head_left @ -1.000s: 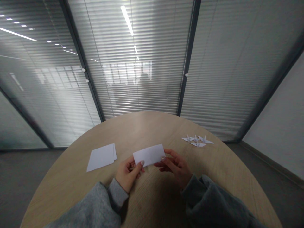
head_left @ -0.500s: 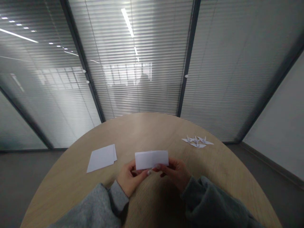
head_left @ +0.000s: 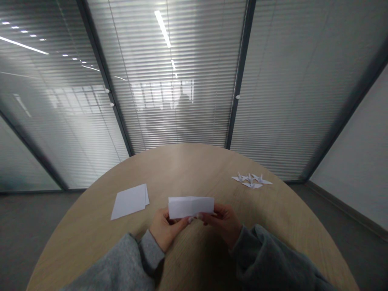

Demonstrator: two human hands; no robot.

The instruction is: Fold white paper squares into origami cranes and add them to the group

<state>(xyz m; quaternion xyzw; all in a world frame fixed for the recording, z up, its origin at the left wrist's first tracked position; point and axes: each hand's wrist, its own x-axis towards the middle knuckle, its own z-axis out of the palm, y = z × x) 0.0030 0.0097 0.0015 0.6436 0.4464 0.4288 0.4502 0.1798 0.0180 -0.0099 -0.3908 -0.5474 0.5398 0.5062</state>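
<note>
A folded white sheet of paper (head_left: 190, 207), a long narrow rectangle, is held up between my two hands above the near middle of the table. My left hand (head_left: 166, 229) grips its lower left part, thumb along the bottom edge and fingers behind. At the lower right, my right hand (head_left: 222, 222) pinches the same paper, its thumb close to the left thumb near the middle. The fingers behind the paper are mostly hidden.
Flat white paper sheets (head_left: 129, 202) lie in a stack to the left on the round wooden table (head_left: 188, 169). Several folded paper cranes (head_left: 251, 180) sit together at the right. Beyond the table's far edge stands a glass partition with blinds (head_left: 182, 121).
The folded paper has tipped and dropped slightly, looking a little lower, wider and shorter in height. My right thumb has slid slightly left and down along its lower edge.
</note>
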